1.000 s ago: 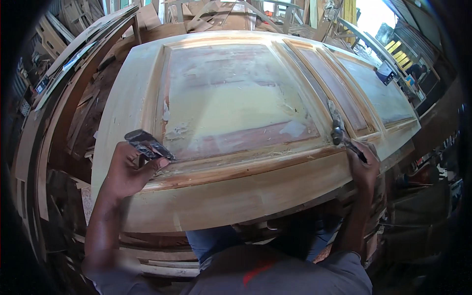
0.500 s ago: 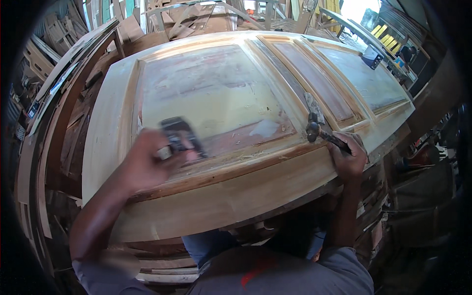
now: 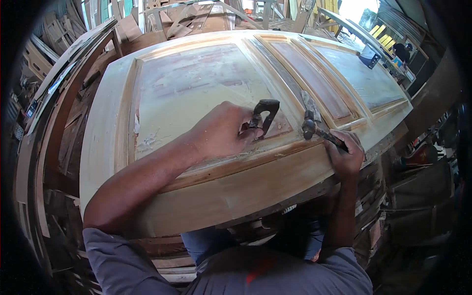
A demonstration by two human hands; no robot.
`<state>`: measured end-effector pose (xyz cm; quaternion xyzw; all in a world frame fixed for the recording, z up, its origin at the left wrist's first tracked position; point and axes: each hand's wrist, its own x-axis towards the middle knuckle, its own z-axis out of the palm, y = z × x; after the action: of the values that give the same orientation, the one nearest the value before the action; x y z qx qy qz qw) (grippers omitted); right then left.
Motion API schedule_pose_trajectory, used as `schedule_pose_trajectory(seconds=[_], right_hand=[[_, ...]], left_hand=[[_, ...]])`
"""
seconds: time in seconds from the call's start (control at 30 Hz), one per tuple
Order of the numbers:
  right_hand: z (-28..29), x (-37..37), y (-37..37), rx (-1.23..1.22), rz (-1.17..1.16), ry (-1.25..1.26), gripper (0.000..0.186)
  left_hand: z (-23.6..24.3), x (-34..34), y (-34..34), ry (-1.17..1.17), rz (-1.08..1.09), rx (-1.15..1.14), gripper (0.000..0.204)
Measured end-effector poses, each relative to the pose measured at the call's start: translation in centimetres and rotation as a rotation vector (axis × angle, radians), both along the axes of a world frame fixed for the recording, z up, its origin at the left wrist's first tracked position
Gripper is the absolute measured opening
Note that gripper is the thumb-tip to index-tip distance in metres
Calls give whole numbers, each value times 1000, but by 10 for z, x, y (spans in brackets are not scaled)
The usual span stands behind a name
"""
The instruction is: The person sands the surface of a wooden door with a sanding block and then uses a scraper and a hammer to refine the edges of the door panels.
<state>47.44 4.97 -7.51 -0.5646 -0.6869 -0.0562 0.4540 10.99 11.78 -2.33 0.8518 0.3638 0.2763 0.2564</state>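
A large wooden panelled door lies flat before me, with pale smears over its recessed panels. My left hand is closed around a dark flat tool with a long slot, its exact kind unclear. It is over the near right part of the big left panel, and the fingers hide the tool's lower end. At the door's near edge, my right hand grips the dark handle of a hammer, whose head points up and left. Just beyond the hammer head lies a putty-smeared flat blade.
A small white-and-dark container stands on the door's far right panel. Long boards on a rack run along the left. Timber and wood scraps lie at the back. Thin shavings lie along the near moulding.
My left hand has moved right across the big panel with the slotted tool, which is now tilted more upright. My right hand and the hammer have barely shifted.
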Motion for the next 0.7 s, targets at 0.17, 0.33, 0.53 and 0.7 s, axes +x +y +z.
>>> schedule_pose_trajectory(seconds=[0.17,0.33,0.53,0.7], right_hand=[[-1,2,-2,-26,-4,17,31],[-4,3,-1,-1,19,-10,31],[-3,4,0,-16,9,3,31],[-4,2,0,-15,-6,20,32]], left_hand=[[-3,-1,0,-8,34,-3,18],[-7,-5,-4,-68,20,-6,18],[-7,-4,-2,-98,2,-27,17],[-11,-6,-2,-100,-5,-25,15]])
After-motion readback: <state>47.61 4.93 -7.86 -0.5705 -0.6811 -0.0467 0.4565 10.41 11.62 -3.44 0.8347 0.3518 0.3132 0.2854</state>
